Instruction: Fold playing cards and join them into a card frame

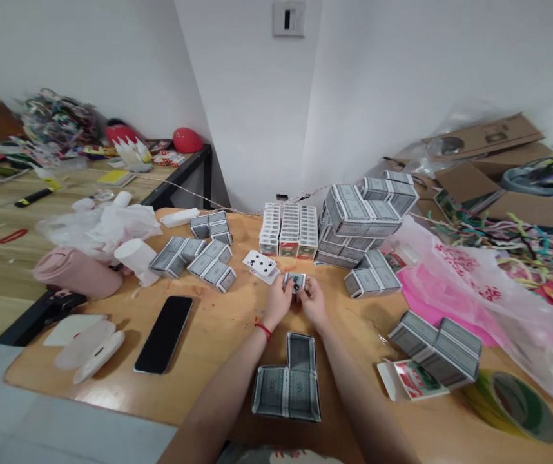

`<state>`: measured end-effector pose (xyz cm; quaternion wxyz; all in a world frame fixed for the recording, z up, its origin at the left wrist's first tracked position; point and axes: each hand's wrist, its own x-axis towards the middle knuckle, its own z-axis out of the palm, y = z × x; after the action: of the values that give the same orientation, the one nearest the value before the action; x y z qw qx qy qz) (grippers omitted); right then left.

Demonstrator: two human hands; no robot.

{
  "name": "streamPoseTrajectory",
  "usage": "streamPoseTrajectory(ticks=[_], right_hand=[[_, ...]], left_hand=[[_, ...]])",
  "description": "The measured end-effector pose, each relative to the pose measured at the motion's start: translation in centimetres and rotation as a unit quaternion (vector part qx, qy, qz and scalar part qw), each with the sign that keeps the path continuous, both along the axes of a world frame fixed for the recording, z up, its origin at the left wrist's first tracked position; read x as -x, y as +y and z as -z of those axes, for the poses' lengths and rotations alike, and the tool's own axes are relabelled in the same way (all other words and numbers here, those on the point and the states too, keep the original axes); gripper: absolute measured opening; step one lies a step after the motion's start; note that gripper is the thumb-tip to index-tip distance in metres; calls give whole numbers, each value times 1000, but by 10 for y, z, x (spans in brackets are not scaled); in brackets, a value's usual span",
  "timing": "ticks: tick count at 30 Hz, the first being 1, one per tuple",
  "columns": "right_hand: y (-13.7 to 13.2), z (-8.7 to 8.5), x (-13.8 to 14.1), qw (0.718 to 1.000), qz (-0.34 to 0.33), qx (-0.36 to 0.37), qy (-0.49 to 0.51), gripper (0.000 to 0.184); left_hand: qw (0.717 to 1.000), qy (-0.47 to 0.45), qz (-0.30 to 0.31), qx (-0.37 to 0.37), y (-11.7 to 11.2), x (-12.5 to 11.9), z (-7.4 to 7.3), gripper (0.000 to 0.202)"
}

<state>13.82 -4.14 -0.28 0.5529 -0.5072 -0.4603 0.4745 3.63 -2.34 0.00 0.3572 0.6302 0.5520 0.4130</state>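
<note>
At the middle of the table, my left hand [278, 301] and my right hand [313, 301] are closed on a small playing card [294, 277], fingertips nearly meeting. Whether it is one card or a few I cannot tell. Just beyond my left hand lie loose playing cards [260, 263], a spade card face up on top. Between my forearms rests an L-shaped block [289, 386] with grey card-back patterns. Three rows of upright card boxes [289, 232] stand past my hands, beside a tall stack of patterned blocks [356, 219].
More patterned blocks [213, 264] sit at the left, another [436, 348] at the right near an opened card box [416, 379] and a tape roll [518, 406]. A phone [164, 335], a tissue roll [136, 261] and a pink roll [76, 274] lie left. Pink plastic [450, 290] covers the right side.
</note>
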Motion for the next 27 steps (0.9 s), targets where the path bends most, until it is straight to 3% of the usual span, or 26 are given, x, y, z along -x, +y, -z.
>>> streamPoseTrajectory(ticks=[8,11,15,21,27], right_hand=[[-3,8,-4,985,69,25,-157,24],[-7,3,-5,975,70,17,-210,27],[-7,-3,-4,974,66,9,-218,30],[-3,-3,-2,987,114,13,-115,30],[-1,-1,-5,991,116,16,-69,30]], left_hand=[[973,228,-20,1,1,-8,-6,36],[969,245,-17,1,1,-9,-7,37],[986,164,-15,-3,-1,-7,-5,28],[998,-36,32,-36,-3,-3,-4,25],[995,-92,28,-24,-2,-3,-3,29]])
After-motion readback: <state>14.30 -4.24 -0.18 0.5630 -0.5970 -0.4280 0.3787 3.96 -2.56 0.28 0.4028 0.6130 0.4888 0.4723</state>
